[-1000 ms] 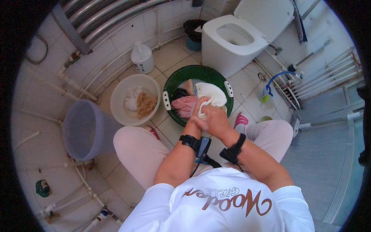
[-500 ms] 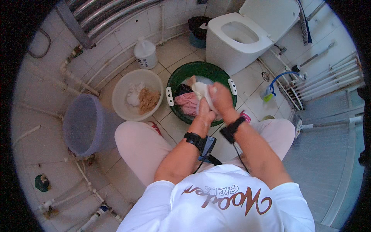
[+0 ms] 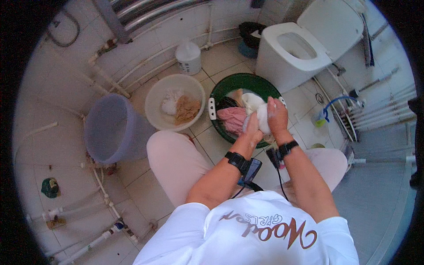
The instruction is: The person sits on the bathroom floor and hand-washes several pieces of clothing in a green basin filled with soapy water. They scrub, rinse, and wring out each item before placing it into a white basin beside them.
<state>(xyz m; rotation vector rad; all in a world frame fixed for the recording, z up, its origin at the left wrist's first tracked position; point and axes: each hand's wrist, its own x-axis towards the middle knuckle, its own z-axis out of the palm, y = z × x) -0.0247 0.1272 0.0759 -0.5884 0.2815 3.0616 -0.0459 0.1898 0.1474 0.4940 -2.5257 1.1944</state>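
Note:
A white cloth, wet and bunched up, is between my two hands over the green basin. My left hand grips its left side, and my right hand is curled against its right side, thumb and fingers upward. A paler cream-white part reaches toward the middle of the basin. Beside it lie a pink garment, a dark cloth and a bit of beige cloth. My hands hide part of the basin's near right side.
Left of the green basin stands a whitish basin holding a white cloth and a tan cloth. Further left is a purple tub. A white jug, a lined bin and a toilet stand behind.
The whole view has shifted, so things sit further right. My right hand has turned from over the cloth to its right side, and the cloth between my hands looks fuller.

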